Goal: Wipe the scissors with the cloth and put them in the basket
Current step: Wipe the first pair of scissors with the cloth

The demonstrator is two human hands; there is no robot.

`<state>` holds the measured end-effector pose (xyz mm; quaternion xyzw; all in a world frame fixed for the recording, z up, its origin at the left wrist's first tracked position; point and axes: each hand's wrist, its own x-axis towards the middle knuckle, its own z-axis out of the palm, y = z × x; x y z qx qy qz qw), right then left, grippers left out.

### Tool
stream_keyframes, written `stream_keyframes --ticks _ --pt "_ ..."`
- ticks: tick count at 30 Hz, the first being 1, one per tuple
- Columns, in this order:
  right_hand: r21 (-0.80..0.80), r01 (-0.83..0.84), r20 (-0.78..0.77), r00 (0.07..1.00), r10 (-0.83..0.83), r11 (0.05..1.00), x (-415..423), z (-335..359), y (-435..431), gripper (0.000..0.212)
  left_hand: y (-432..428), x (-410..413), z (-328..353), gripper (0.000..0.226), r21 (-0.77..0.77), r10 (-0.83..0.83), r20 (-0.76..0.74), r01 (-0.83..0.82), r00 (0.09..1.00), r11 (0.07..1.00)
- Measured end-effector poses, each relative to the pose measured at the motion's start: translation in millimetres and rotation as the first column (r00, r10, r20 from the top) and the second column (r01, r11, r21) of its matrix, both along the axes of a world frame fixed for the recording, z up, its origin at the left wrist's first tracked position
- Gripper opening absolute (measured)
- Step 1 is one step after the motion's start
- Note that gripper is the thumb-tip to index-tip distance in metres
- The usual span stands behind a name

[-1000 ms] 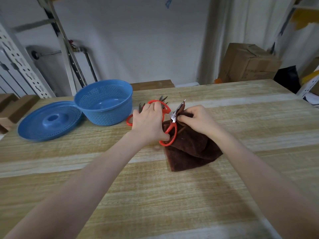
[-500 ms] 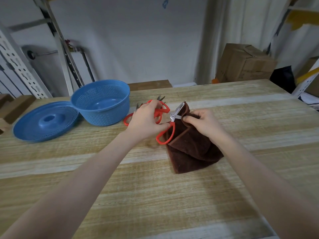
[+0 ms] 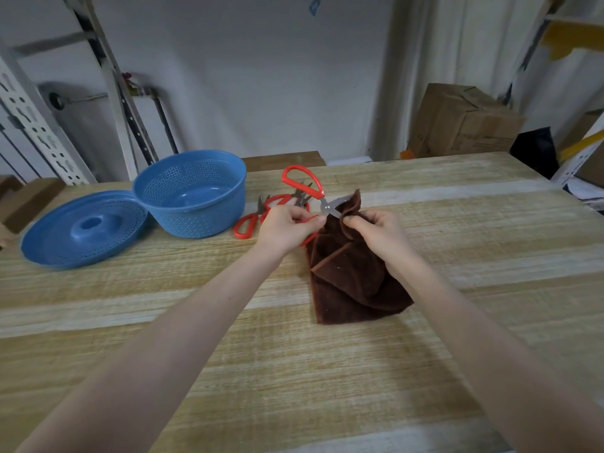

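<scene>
The left hand has its grip clamped on one red handle of the scissors, whose other handle loop rises above and beyond that grip. The right hand, just beside it, pinches the brown cloth closed over the blades, only the metal pivot showing between the two grips. The cloth's lower part lies folded on the tabletop below the hands. More red-handled scissors lie just behind the left grip, and the blue basket stands beyond them, its lid touching its far side.
</scene>
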<state>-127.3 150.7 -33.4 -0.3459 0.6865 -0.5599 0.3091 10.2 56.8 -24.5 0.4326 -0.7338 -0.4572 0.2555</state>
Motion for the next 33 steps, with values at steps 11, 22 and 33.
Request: stream_keyframes --ticks 11,22,33 --pt "-0.048 0.266 -0.119 0.955 -0.27 0.963 -33 21 3 0.025 -11 15 14 0.014 0.118 0.053 -0.051 -0.047 0.997 0.992" --pt "0.053 -0.102 -0.729 0.676 0.108 0.993 3 31 -23 0.036 -15 17 28 0.027 -0.059 -0.153 0.212 0.169 0.965 0.984" --pt "0.285 -0.142 -0.435 0.862 0.26 0.948 4 35 -33 0.03 -14 11 22 0.023 -0.121 -0.179 0.274 0.218 0.945 0.968"
